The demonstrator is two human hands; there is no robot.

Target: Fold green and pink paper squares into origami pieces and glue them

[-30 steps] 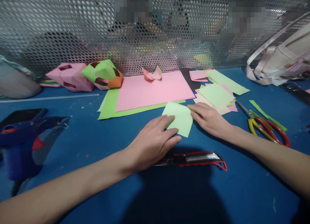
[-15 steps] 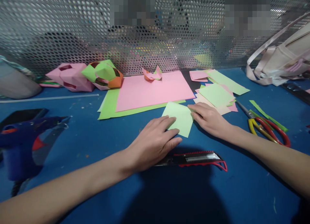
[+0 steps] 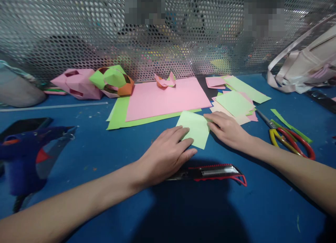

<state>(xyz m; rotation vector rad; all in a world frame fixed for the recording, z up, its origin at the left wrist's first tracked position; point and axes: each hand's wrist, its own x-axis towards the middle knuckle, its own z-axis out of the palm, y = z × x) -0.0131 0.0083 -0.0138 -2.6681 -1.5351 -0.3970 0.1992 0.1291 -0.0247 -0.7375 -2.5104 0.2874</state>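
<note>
A small light green sheet of paper point(image 3: 197, 126) with a folded upper edge lies on the blue table in front of me. My left hand point(image 3: 169, 150) rests on its lower left part, palm down and fingers spread. At the paper's right corner, my right hand point(image 3: 226, 130) pinches the edge between thumb and fingers. Just below my left hand lies a black and red utility knife point(image 3: 217, 173), its left end partly hidden by that hand. Scissors point(image 3: 288, 139) with red and yellow handles are to the right of my right hand.
Behind the paper are pink sheets point(image 3: 165, 103), a stack of cut pieces point(image 3: 235, 103) and a small folded piece point(image 3: 166, 81). Folded paper shapes point(image 3: 78, 82) stand at the back left. A blue glue gun point(image 3: 25, 162) is at left, a bag point(image 3: 309, 61) at right. Perforated metal point(image 3: 78, 29) closes the back.
My left fingertips have slid very slightly left on the paper. My right hand and the paper look the same.
</note>
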